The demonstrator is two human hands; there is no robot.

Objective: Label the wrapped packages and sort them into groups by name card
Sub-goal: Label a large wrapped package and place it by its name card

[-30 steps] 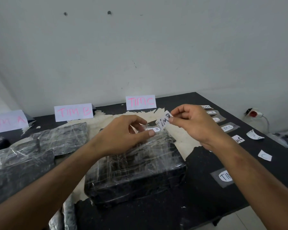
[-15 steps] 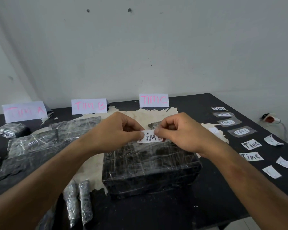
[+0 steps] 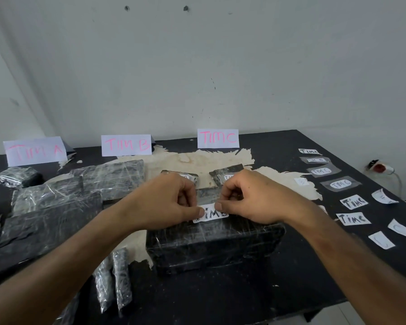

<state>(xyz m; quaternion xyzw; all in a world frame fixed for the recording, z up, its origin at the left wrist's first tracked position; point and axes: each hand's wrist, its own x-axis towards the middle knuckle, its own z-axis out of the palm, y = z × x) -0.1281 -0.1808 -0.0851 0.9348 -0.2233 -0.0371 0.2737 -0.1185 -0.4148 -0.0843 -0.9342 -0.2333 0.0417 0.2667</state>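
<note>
A black box-shaped package [image 3: 216,245] wrapped in clear film sits in front of me on the table. A white "TIM B" label [image 3: 211,214] lies flat on its top. My left hand [image 3: 164,202] pinches the label's left end and my right hand [image 3: 251,198] pinches its right end, thumbs pressing down. Three name cards stand at the back: "TIM A" [image 3: 35,151], "TIM B" [image 3: 126,145], "TIM C" [image 3: 218,138]. Two small labelled packages [image 3: 225,175] lie just behind my hands, partly hidden.
Several wrapped packages [image 3: 56,207] are piled at the left, with two thin wrapped sticks [image 3: 115,280] near the front edge. Loose paper labels [image 3: 353,218] lie in a column at the right. A power strip [image 3: 380,167] sits beyond the table's right edge.
My right hand brought the label down from the air. Both hands have lowered it flat onto the package top; my view has also swung left.
</note>
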